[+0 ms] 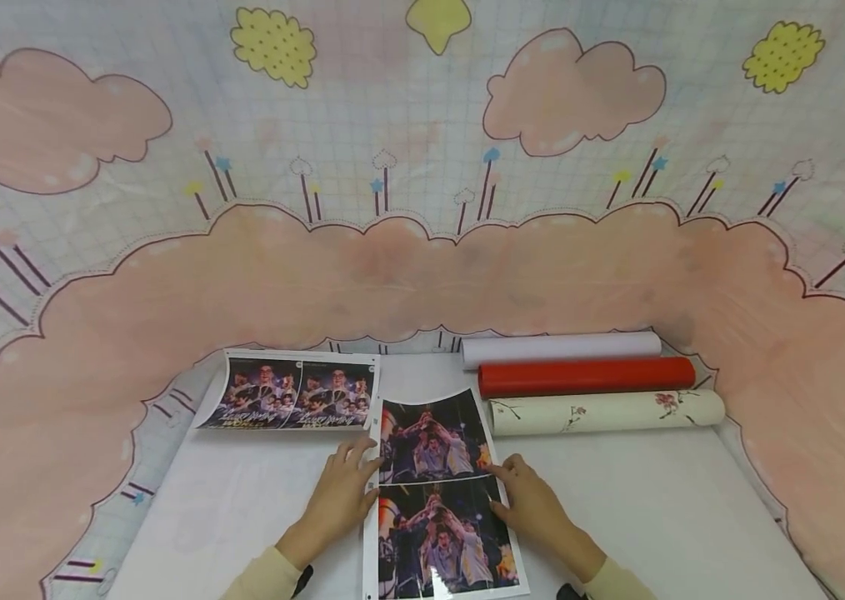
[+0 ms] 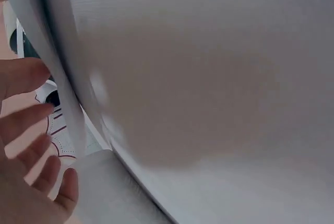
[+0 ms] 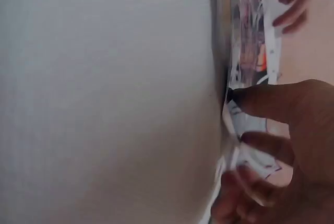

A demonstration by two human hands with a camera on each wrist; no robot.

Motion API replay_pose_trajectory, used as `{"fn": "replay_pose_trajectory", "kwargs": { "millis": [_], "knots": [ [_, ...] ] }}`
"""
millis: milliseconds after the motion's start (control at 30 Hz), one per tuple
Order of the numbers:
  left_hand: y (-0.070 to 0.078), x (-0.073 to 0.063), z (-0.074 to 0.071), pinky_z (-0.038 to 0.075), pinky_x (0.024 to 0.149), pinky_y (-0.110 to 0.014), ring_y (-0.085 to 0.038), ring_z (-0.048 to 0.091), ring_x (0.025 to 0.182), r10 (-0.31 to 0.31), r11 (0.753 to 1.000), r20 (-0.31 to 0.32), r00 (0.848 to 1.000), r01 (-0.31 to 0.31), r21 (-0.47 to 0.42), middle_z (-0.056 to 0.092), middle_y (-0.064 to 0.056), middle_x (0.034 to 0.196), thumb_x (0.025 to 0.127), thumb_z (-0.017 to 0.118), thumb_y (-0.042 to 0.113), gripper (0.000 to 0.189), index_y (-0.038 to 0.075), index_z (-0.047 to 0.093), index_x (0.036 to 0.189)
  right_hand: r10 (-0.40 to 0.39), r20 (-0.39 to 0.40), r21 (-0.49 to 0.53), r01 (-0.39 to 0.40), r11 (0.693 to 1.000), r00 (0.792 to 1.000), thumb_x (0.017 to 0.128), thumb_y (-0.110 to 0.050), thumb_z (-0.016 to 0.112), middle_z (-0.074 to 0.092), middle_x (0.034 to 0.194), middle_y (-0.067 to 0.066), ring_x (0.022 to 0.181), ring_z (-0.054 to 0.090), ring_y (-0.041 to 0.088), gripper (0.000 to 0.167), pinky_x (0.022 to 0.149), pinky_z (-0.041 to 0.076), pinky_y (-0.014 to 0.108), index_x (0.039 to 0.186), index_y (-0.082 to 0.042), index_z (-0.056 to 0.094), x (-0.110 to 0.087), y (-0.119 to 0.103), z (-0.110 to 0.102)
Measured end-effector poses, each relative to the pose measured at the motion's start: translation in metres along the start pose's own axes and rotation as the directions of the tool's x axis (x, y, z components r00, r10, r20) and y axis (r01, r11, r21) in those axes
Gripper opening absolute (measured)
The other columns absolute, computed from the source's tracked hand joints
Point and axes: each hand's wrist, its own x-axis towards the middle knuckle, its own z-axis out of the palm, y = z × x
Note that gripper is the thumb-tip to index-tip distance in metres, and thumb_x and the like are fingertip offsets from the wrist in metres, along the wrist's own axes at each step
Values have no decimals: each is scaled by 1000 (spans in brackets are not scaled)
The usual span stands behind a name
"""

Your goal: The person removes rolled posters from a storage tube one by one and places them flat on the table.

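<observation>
A glossy photo sheet (image 1: 433,533) lies upright in front of me, printed with the same picture twice: people raising something overhead. My left hand (image 1: 342,487) is at its left edge, fingers loosely bent and spread. The left wrist view shows the left thumb (image 2: 31,75) against a curved white edge. On the other side, my right hand (image 1: 538,504) touches the right edge with thumb and forefinger tips. In the right wrist view, the right fingers (image 3: 266,148) are bent along that edge, partly blurred. Whether any finger goes under the sheet is hard to tell.
Another photo sheet (image 1: 295,392) with two group pictures lies at the back left, its left side curling. At the back right lie a white roll (image 1: 561,350), a red roll (image 1: 587,377) and a floral cream roll (image 1: 610,412). Cloud-patterned cloth (image 1: 422,275) surrounds the white table (image 1: 640,492).
</observation>
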Motion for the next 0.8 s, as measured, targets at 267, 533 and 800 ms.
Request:
{"fn": "replay_pose_trajectory", "kwargs": {
  "millis": [267,533,800],
  "knots": [
    [-5,0,-3,33,112,-60,-35,50,133,97,995,219,971,-87,-52,55,-16,142,86,74,30,49,7,64,128,-270,139,-370,302,878,953,85,-36,73,47,150,10,141,40,33,51,110,38,56,131,-17,63,6,1,-10],
    [-18,11,-4,26,116,-62,-41,33,144,82,995,379,922,-54,-85,32,-18,158,80,73,58,83,13,48,145,-188,327,-311,294,904,926,87,-47,68,45,152,13,142,40,31,68,116,33,50,143,-15,50,21,4,-23],
    [-23,21,-4,26,116,-62,-42,29,146,47,997,421,906,-17,-75,21,-19,162,70,73,69,100,19,40,150,-257,322,-196,330,924,911,83,-57,68,37,154,24,140,41,39,81,114,35,51,147,-13,44,32,11,-19]
  ]
}}
